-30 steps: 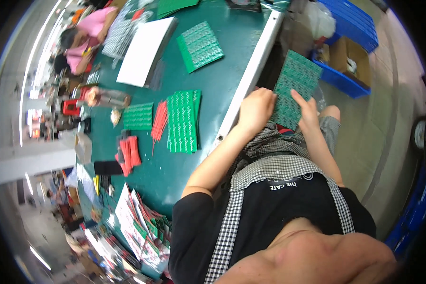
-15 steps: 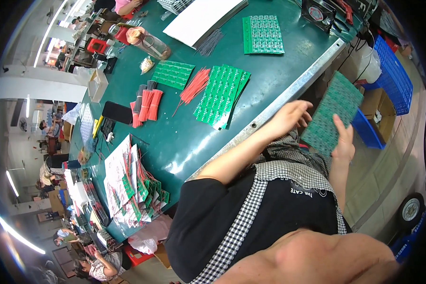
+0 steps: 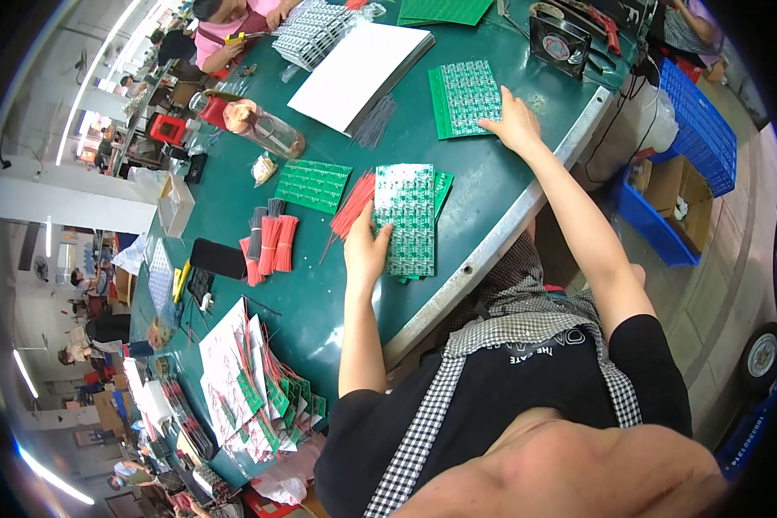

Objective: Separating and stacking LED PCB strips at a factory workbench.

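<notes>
At the middle of the table, my left hand [image 3: 368, 245] grips the left edge of a green circuit board panel [image 3: 412, 207], thumb on its top face. This panel lies over other green panels [image 3: 443, 192], whose edges show at its right. Farther off to the right, my right hand [image 3: 515, 123] reaches to another green board panel [image 3: 468, 97]. Its thumb and fingers are apart at the panel's right edge, and it holds nothing clear of the table. A fan of red wires [image 3: 351, 205] lies just beside my left hand.
A lone green panel [image 3: 312, 186], bundled red and dark wires [image 3: 269, 242], and a bottle [image 3: 266, 129] stand left. White sheets [image 3: 363, 76] and dark wires [image 3: 375, 121] lie beyond. Wired boards [image 3: 263, 388] pile near left. A fan [image 3: 560, 39] is far right; a co-worker [image 3: 224, 34] sits opposite.
The panel my right hand held over my lap is no longer there; a panel now lies squared on the middle stack under my left hand. My right hand has moved out to the far panel.
</notes>
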Tool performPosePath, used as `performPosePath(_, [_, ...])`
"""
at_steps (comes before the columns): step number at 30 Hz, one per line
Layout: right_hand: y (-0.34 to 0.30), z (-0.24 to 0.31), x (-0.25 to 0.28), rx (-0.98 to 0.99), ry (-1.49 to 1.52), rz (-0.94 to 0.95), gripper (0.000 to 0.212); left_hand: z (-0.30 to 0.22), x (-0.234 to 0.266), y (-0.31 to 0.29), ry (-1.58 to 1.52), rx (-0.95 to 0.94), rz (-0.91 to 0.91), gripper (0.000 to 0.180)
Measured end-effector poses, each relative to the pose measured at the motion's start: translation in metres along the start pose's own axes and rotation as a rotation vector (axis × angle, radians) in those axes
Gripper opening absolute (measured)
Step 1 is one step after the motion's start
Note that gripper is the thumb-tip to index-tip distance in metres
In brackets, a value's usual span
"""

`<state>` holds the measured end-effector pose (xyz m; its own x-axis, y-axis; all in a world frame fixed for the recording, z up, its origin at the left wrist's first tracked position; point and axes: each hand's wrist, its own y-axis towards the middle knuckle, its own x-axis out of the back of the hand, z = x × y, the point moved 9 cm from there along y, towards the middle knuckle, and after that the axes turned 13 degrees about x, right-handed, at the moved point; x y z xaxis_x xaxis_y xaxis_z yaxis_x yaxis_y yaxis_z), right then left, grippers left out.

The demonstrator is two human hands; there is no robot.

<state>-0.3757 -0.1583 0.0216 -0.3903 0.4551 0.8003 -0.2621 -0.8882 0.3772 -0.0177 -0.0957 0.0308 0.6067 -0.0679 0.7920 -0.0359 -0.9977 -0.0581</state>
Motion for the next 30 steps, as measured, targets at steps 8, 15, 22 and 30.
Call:
performPosePath(8, [-0.017, -0.046, -0.001, -0.367, 1.242, 0.034, 0.032, -0.084, 0.0, -0.017, -0.045, -0.357, -0.143, 0.042])
performPosePath(15, [-0.198, 0.042, 0.07, -0.276, 1.386, 0.01, 0.045, -0.154, -0.106, -0.032, -0.982, -0.099, 0.683, 0.062])
performPosePath(22, [-0.26, -0.027, 0.052, -0.729, 1.911, -0.213, 0.028, -0.184, -0.161, -0.12, -0.202, -0.41, 0.825, 0.073])
performPosePath(30, [-0.25, -0.048, 0.035, -0.854, 1.638, -0.448, 0.025, -0.208, -0.13, -0.058, 0.147, -0.656, 0.142, 0.045])
